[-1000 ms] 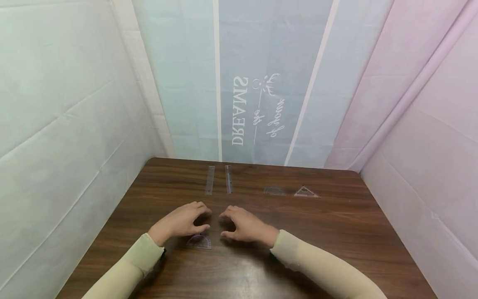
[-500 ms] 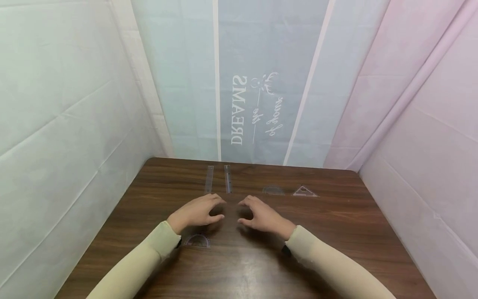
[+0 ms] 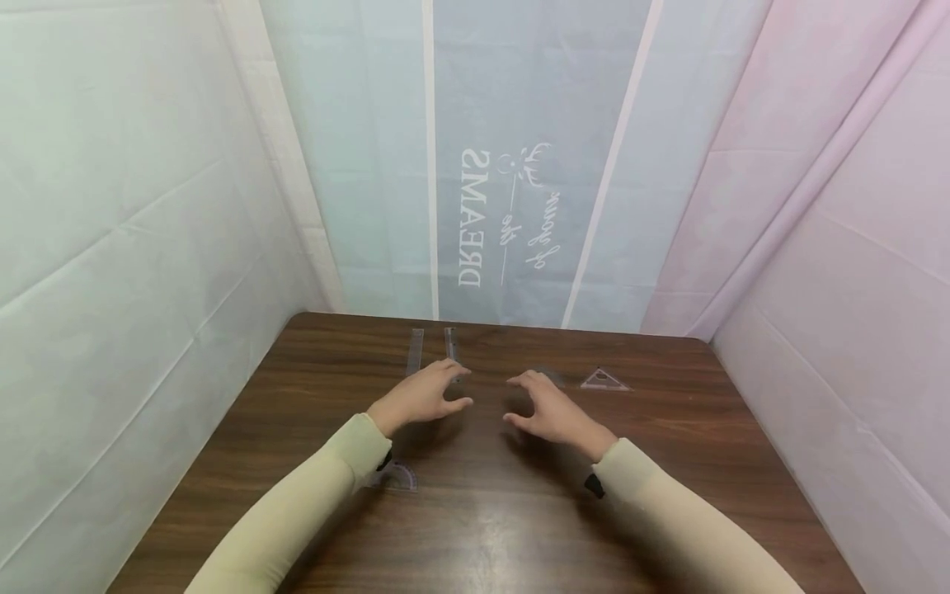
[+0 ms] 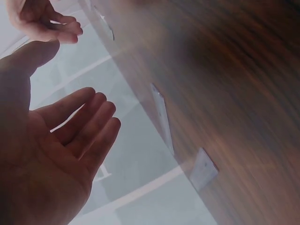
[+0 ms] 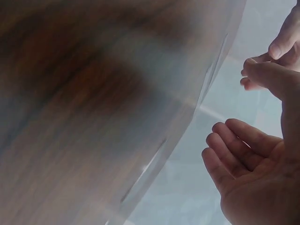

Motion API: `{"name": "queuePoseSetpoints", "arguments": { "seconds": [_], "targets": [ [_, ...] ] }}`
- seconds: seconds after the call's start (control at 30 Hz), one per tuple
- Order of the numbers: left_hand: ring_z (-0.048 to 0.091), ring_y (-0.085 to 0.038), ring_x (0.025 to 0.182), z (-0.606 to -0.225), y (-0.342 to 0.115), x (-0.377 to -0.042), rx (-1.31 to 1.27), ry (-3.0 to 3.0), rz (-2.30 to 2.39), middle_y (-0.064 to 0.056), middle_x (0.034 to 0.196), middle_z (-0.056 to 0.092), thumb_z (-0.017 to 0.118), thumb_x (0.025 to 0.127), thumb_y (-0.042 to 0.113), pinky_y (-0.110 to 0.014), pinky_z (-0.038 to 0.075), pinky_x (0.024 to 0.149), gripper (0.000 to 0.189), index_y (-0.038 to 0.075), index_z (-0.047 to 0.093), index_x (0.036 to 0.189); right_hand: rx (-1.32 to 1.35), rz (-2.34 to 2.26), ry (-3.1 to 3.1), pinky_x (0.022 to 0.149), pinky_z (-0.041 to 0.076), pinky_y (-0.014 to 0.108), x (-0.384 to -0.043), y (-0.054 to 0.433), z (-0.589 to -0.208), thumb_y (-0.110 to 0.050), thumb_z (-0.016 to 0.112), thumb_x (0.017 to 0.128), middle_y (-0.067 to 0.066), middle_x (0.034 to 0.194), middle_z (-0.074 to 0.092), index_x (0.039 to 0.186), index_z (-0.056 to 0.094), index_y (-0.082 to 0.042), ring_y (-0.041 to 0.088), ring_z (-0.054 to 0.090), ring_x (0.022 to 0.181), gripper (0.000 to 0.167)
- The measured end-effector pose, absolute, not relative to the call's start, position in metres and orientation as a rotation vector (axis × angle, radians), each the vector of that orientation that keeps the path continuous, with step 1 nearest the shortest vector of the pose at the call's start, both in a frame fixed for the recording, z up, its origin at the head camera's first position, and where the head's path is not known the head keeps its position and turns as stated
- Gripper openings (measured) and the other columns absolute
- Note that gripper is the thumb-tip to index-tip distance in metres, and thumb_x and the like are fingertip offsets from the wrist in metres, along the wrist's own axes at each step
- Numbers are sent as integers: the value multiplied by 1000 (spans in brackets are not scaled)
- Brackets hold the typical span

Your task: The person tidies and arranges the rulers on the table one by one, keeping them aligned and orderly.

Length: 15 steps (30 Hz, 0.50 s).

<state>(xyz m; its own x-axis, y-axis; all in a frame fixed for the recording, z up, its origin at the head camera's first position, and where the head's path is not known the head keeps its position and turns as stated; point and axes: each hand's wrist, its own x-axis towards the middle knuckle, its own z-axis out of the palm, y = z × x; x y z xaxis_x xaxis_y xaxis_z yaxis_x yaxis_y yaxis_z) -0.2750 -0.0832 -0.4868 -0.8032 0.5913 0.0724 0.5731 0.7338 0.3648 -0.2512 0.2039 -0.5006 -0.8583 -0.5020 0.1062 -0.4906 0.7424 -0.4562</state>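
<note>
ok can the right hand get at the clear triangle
Likely yes: the right hand holds nothing, and the clear triangle lies uncovered on the table, just beyond the hand, with nothing visibly blocking it.

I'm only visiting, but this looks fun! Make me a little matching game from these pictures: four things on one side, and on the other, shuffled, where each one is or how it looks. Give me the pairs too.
Things
1. Triangle
2. Left hand
3. Right hand
4. Table

Places and looks
A. Partly hides the far protractor in the head view
B. Brown with wood grain
C. Partly hides both rulers in the head view
D. See-through, to the right of the far protractor

Right pairs: 1-D, 2-C, 3-A, 4-B
</note>
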Motion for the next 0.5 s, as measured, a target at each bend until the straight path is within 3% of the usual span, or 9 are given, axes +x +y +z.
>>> {"name": "queuePoseSetpoints", "arguments": {
  "seconds": [0.5],
  "targets": [
    [53,-31,145,-484,-37,-301,938,2771,641,-13,158,52,72,104,46,-47,47,117,69,6,52,157,-673,-711,2932,109,48,62,-283,252,-495,-34,81,99,21,146,56,153,53,1,40,52,138,70]
  ]
}}
